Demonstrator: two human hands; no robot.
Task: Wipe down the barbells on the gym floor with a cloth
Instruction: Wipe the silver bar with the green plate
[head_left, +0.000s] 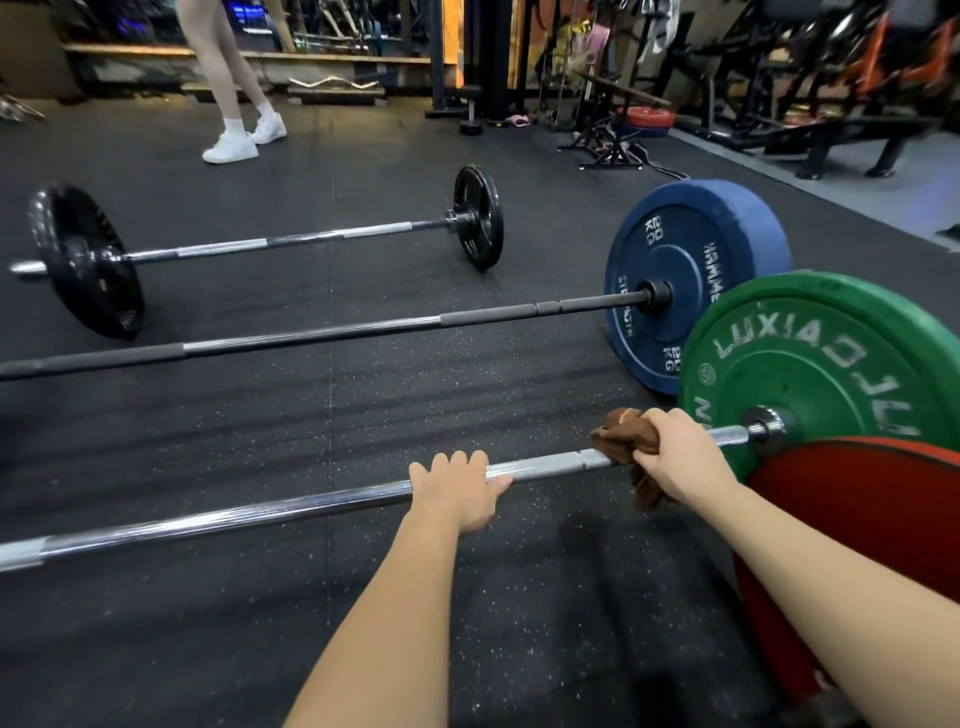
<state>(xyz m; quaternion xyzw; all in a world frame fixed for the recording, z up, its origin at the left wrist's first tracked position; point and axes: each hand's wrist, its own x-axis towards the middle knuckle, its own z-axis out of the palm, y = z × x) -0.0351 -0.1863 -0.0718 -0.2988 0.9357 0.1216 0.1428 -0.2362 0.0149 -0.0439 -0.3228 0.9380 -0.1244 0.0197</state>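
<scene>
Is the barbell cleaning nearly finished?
Not nearly, it seems. No bar plainly looks finished. Right now the right hand wraps a brown cloth round the nearest barbell beside its green plate, while the left hand grips the bar. The blue-plate barbell and the black-plate barbell lie beyond with no cloth on them.

We count three barbells on the floor: the far barbell (291, 240), the middle barbell (311, 335) and the near barbell (260, 512). They carry five plates: two black plates (85, 260) (478, 217), one blue plate (696, 270), one green plate (831, 364) and one red plate (883, 519). There is one brown cloth (621, 436). We see two hands, the left hand (460, 493) and the right hand (675, 457). One other person (223, 67) wears two white shoes (231, 148) (270, 127).
</scene>
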